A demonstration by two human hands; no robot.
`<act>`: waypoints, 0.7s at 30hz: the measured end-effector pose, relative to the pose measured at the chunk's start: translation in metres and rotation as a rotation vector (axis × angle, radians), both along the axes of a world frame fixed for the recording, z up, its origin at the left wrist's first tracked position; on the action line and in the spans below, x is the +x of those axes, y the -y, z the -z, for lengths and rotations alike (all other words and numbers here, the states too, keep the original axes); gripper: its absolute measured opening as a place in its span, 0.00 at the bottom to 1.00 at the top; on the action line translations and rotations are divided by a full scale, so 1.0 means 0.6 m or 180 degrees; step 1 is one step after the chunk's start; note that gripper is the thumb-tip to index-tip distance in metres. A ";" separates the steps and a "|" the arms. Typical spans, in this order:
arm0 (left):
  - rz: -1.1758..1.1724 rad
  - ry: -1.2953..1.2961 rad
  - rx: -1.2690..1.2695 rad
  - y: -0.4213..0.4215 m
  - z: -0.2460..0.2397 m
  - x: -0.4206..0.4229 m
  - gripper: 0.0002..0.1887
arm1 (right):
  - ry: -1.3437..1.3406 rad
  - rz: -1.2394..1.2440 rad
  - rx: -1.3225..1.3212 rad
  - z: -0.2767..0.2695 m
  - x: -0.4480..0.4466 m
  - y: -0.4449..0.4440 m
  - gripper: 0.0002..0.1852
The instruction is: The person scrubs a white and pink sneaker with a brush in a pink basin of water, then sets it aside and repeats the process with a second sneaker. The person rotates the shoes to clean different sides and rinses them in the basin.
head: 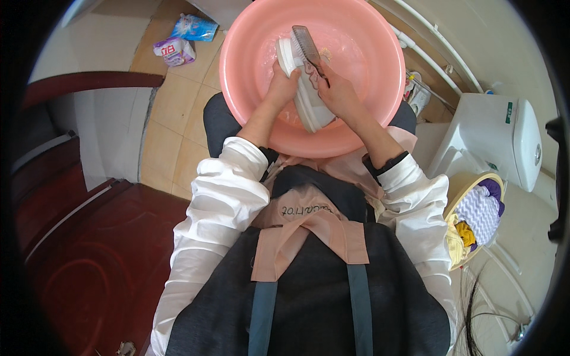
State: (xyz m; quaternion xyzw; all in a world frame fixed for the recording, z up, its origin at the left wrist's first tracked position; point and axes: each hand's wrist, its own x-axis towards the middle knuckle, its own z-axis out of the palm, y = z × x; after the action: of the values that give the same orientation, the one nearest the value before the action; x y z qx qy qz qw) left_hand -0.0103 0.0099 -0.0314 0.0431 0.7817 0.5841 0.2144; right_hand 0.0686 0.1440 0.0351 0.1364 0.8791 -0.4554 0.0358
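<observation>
A pink plastic basin (383, 107) stands before me between my knees, with some water at its bottom. Over it, my left hand (284, 84) grips a white shoe (311, 104) by its sole edge, the thumb on top. My right hand (339, 91) holds the handle of a scrub brush (307, 44). The brush head lies along the upper end of the shoe, its bristles against or very close to it. Part of the shoe is hidden behind my right hand and the brush.
A blue pouch (194, 27) and a purple-white package (175, 51) lie on the floor tiles at upper left. A white toilet (485, 138) and a yellow laundry basket (454, 198) with cloths stand at right. White pipes (427, 58) run along the wall. A dark red door (116, 236) is at left.
</observation>
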 end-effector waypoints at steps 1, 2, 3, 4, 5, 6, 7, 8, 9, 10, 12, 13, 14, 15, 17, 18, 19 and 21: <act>-0.0015 0.0011 0.0054 0.001 0.001 -0.001 0.33 | 0.0072 -0.0070 -0.0052 0.001 0.000 -0.001 0.24; -0.0018 0.0080 -0.0012 0.002 0.001 -0.003 0.33 | 0.0032 -0.0143 -0.0130 0.003 0.003 -0.001 0.24; -0.0022 0.0148 -0.0076 0.003 0.001 -0.004 0.32 | 0.0048 -0.0223 0.0122 0.007 0.014 -0.001 0.24; -0.0046 0.0220 -0.0157 0.004 0.000 -0.004 0.32 | -0.0046 -0.0308 0.0347 0.010 0.029 -0.001 0.23; -0.0012 0.0214 -0.0094 0.005 -0.001 -0.005 0.32 | -0.0130 -0.0393 0.0563 0.014 0.039 -0.001 0.23; 0.0002 0.0213 -0.0050 0.006 -0.001 -0.005 0.31 | -0.0227 -0.0257 0.0402 0.019 0.040 -0.001 0.23; 0.0008 0.0226 -0.0018 0.006 -0.002 -0.004 0.31 | -0.0306 -0.0112 0.0226 0.021 0.039 -0.002 0.22; 0.0003 0.0226 -0.0055 0.007 -0.002 -0.003 0.31 | -0.0264 0.0092 0.0057 0.018 0.040 -0.004 0.22; -0.0017 0.0229 -0.0094 0.008 -0.002 -0.003 0.30 | -0.0174 0.0003 -0.0058 0.011 0.042 -0.010 0.22; -0.0044 0.0190 -0.0108 0.009 -0.002 -0.003 0.30 | 0.0034 -0.0042 -0.0161 -0.001 0.045 -0.020 0.22; 0.0011 0.0078 -0.0129 0.011 -0.003 -0.002 0.30 | 0.0553 -0.0177 -0.0238 -0.032 0.051 -0.044 0.22; 0.0026 -0.0017 -0.0184 0.011 -0.003 -0.003 0.30 | 0.0868 -0.0263 -0.0207 -0.049 0.055 -0.060 0.22; 0.0021 0.0042 -0.0087 0.012 -0.004 -0.003 0.30 | 0.1104 -0.0363 -0.0217 -0.059 0.056 -0.066 0.23; 0.0008 0.0092 -0.0055 0.013 -0.005 -0.003 0.30 | 0.0923 -0.0342 -0.0115 -0.063 0.054 -0.066 0.23; 0.0010 0.0208 -0.0066 0.012 -0.008 -0.002 0.31 | 0.0180 -0.0417 -0.0018 -0.058 0.039 -0.060 0.23; 0.0018 0.0267 -0.0112 0.012 -0.010 -0.002 0.31 | 0.0288 -0.0283 0.0197 -0.047 0.024 -0.050 0.23; 0.0025 0.0322 -0.0162 0.011 -0.011 -0.001 0.31 | 0.0191 -0.0244 0.0375 -0.032 0.006 -0.037 0.22; 0.0010 0.0289 -0.0115 0.008 -0.012 0.000 0.31 | -0.0018 -0.0223 0.0690 -0.012 -0.008 -0.022 0.22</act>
State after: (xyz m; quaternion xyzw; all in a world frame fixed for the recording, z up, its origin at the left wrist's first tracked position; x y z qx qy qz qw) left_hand -0.0105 0.0050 -0.0244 0.0138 0.7815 0.5709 0.2513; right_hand 0.0639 0.1570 0.0421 0.1074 0.9275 -0.3564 0.0343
